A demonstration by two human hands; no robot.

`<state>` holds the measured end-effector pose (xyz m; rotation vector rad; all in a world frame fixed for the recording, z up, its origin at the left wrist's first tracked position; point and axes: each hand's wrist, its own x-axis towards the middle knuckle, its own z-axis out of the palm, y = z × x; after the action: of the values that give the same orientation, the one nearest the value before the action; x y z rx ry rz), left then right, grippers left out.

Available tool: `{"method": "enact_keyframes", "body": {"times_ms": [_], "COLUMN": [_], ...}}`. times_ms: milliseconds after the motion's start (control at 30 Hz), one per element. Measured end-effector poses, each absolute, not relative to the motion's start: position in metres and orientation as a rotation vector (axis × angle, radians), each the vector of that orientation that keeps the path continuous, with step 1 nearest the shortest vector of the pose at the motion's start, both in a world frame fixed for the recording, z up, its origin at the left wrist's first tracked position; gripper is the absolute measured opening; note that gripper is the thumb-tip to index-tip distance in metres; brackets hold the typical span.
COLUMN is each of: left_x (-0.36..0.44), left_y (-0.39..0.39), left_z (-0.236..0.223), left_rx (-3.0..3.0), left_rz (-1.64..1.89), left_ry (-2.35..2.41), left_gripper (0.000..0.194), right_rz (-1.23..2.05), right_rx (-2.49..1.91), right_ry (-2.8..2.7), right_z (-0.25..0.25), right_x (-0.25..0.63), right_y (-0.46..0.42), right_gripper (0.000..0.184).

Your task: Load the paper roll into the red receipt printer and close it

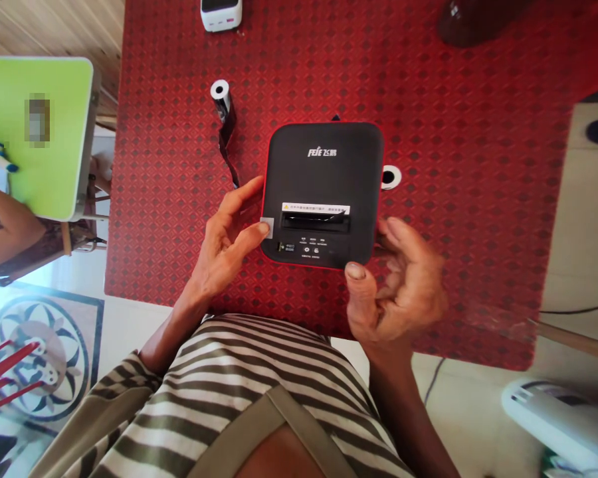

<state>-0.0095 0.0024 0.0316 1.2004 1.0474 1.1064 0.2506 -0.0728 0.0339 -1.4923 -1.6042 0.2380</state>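
Left hand grasps one black thermal receipt printer by its left edge, with the thumb pressed on one small white square tag and the fingers lying along that edge. Right hand is curled and blurred, with its thumb at the printer's near edge and its fingers just beside the right edge. I cannot tell whether it is gripping. Count of hands on the wearer: two.

Printer count: one, centred in the head view, between the hands and over a red patterned tablecloth. I cannot tell whether it rests on the cloth or is lifted. Its body is nearly square, so the long axis is weak. I take it as running front to back, roughly straight up the view. The front, with one paper slot and a row of small controls, points toward the wearer's striped shirt.

Also on the cloth, I count one white paper roll trailing one black strip toward the left hand, and one white ring with a black centre touching the printer's right side. One white device sits at the far edge of the view, and one dark object is too cut off to name.

Off the cloth, to the left, one co-worker's forearm lies beside one green tabletop.
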Motion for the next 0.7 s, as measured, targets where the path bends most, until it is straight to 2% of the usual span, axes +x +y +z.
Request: {"method": "enact_keyframes", "body": {"times_ms": [133,267,633,700], "left_x": [-0.012,-0.013,-0.001,0.001], "left_y": [0.005,0.007,0.001,0.0], "left_z": [0.029,0.029,0.04,0.038], "left_rx": [1.233,1.241,1.249,1.24], "left_rz": [1.101,1.08,1.098,1.126], "left_ry": [0.998,0.986,1.036,1.025], "left_gripper": [0.066,0.062,0.055,0.051], "right_rz": [0.14,0.226,0.299,0.381], "right_rx": [-1.487,-1.534,-1.526,-1.481], "right_ry": [-1.563,-1.589,-1.594,-1.685], "right_z": [0.024,0.015,-0.011,-0.014], "right_x": [0.246,0.248,0.248,0.254], "right_y": [-0.076,-0.08,-0.089,-0.09], "right_gripper": [0.07,0.072,0.053,0.062]}}
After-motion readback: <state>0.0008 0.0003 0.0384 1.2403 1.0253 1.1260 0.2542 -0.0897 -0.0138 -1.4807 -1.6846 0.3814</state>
